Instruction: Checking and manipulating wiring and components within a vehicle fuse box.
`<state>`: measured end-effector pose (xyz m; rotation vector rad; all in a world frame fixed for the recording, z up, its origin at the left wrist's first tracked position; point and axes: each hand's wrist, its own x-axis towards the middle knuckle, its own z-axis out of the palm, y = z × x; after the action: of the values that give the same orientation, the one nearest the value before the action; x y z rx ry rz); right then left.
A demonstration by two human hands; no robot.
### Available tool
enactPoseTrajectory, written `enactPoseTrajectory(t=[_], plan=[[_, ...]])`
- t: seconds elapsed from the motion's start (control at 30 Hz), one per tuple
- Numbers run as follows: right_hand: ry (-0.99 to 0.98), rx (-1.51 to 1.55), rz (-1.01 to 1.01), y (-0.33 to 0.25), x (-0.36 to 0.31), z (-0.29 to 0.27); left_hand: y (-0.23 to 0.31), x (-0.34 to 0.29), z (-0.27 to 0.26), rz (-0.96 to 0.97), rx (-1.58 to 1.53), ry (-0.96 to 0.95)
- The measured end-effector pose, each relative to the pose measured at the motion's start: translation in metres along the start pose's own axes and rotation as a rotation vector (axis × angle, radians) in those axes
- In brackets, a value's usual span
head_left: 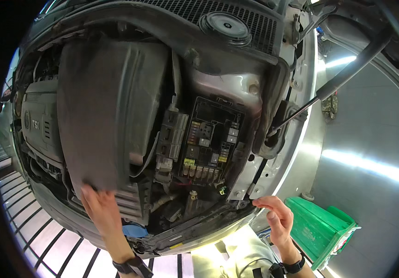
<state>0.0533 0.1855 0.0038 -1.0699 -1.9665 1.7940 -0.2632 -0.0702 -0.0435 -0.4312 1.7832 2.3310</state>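
My left hand [102,208] grips the lower edge of a large dark flat panel [97,111], smeared by motion. The panel is raised over the engine bay and covers much of its middle; some of my fingertips are hidden at its edge. Beside the fender's front corner is my right hand [280,220], its fingers bent, the thumb apart from them and nothing visible between. Between the panel and the fender lies an uncovered fuse box [208,148] with several coloured fuses and relays.
A plastic engine cover [41,120] sits at the left. At the right a hood strut [338,83] slants upward from the fender [292,162]. A green bin [317,231] stands on the floor near my right hand. A blue item [134,231] lies by the front edge.
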Motion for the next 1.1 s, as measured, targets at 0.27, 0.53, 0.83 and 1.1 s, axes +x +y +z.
enactPoseTrajectory(t=[0.27,0.53,0.83,1.1], plan=[[0.013,0.010,0.160,0.009,0.006,0.006,0.028,0.084,0.219,0.014,-0.025,-0.482],[0.076,-0.076,0.233,0.015,0.024,0.006,0.017,0.093,0.284,0.194,0.624,-0.491],[0.153,-0.530,-0.316,-0.025,0.107,0.038,-0.028,0.032,0.232,1.017,1.029,-0.779],[-0.004,-1.293,-0.135,-0.062,0.201,0.048,-0.067,0.038,0.237,1.156,1.347,-0.899]])
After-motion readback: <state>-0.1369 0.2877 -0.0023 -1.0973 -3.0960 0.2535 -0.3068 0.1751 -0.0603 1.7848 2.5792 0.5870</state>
